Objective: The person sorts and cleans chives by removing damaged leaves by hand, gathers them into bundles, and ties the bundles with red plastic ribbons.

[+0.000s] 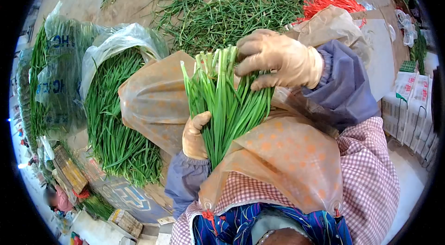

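Produce-packing area with bagged greens [118,120]

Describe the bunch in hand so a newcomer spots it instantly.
Start at the translucent orange-spotted apron across the person's body. Against it, the green bunch sits between the gloved left hand and right hand. Unlike the bagged greens at left and the loose pile beyond, it is hand-held, pale stem ends toward the picture's top.
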A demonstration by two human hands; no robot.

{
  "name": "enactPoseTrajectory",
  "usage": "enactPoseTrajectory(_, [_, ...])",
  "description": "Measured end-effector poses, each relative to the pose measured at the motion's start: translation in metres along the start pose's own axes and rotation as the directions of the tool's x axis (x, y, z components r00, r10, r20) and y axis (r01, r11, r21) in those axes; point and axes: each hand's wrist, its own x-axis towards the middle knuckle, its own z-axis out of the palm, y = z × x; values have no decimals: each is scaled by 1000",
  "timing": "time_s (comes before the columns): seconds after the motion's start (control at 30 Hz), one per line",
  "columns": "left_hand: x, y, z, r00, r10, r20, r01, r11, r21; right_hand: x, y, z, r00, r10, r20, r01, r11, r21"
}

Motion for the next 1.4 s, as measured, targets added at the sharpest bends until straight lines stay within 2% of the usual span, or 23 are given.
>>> enactPoseTrajectory(0.03, [0, 0, 0, 1000, -5, -10, 5, 1000, 2, -1, -2, 7, 998, 14, 57, -13, 1000, -12])
enactPoseTrajectory(0.13, [0, 0, -6, 1000, -2, 11, 2, 999, -35, -2, 4, 29, 991, -74, -108, 72, 997, -24])
enactPoseTrajectory(0.17, [-1, 0, -8, 1000, 2, 25, -1, 998, -55, -2, 3, 30, 986, -28, -166, 34, 999, 37])
enactPoseTrajectory(0.23, [-2, 1, -2, 999, 30, -35, -29, 999, 27, -6, -1, 30, 959, 82, -271, -38, 986, 163])
enactPoseTrajectory(0.3, [-1, 0, -2, 997, 40, -70, -37, 998, 44, -6, -8, 38, 761, 462, -456, -188, 829, 526])
enactPoseTrajectory(0.33, [-1, 0, -2, 996, 42, -72, -39, 998, 47, -5, -9, 41, 607, 641, -470, -200, 695, 691])
enactPoseTrajectory(0.37, [-2, -1, 0, 996, 46, -75, -42, 998, 49, -11, 3, 28, 555, 704, -443, -184, 623, 760])
enactPoseTrajectory(0.4, [-3, -1, 2, 996, 52, -79, -49, 998, 50, -17, 17, 14, 464, 764, -448, -143, 563, 814])
enactPoseTrajectory(0.47, [-4, 0, 1, 997, 64, -46, -60, 995, 76, -24, 49, -3, 316, 727, -609, -418, 683, 599])
enactPoseTrajectory(0.53, [-2, 1, 4, 995, 99, -7, -97, 985, 143, -6, 25, -10, 455, 420, -785, -459, 866, 198])
enactPoseTrajectory(0.57, [-1, 1, 6, 992, 123, 12, -123, 973, 197, 2, 12, -10, 579, 282, -765, -407, 913, 28])
enactPoseTrajectory(0.6, [-1, 1, 8, 989, 145, 30, -148, 957, 249, 10, -1, -10, 683, 133, -718, -322, 938, -132])
enactPoseTrajectory(0.67, [-2, 2, 19, 985, 159, 65, -170, 957, 236, 20, -22, -2, 883, -123, -452, -7, 961, -276])
enactPoseTrajectory(0.73, [0, 1, 18, 977, 200, 71, -212, 945, 251, 26, -30, 14, 941, -145, -307, 21, 927, -374])
enactPoseTrajectory(0.83, [3, -1, 9, 976, 212, 47, -217, 963, 156, 16, -22, 38, 907, -112, -405, -16, 954, -300])
enactPoseTrajectory(1.03, [1, 2, 23, 982, 182, 52, -188, 967, 173, -7, -28, 48, 888, 58, -456, -128, 984, -124])
enactPoseTrajectory(1.13, [1, 2, 23, 979, 193, 61, -200, 965, 171, 4, -28, 36, 858, 52, -512, -131, 984, -121])
enactPoseTrajectory(1.17, [1, 1, 24, 979, 195, 63, -203, 964, 172, 12, -32, 25, 896, 56, -440, -175, 957, -233])
enactPoseTrajectory(1.23, [2, -1, 19, 977, 200, 70, -210, 957, 202, 25, -35, 20, 941, 303, -148, -336, 886, -320])
enactPoseTrajectory(1.27, [2, -1, 18, 976, 204, 74, -215, 953, 215, 31, -33, 19, 901, 433, 30, -393, 844, -364])
enactPoseTrajectory(1.3, [-1, -1, 18, 980, 200, 1, -195, 954, 229, 36, -31, 19, 907, 416, 64, -369, 860, -353])
enactPoseTrajectory(1.37, [-4, -1, 18, 974, 226, -11, -214, 938, 273, 44, -26, 20, 916, 377, 137, -318, 890, -326])
enactPoseTrajectory(1.4, [-5, -1, 18, 972, 236, -17, -220, 930, 295, 45, -21, 23, 924, 362, 122, -322, 910, -263])
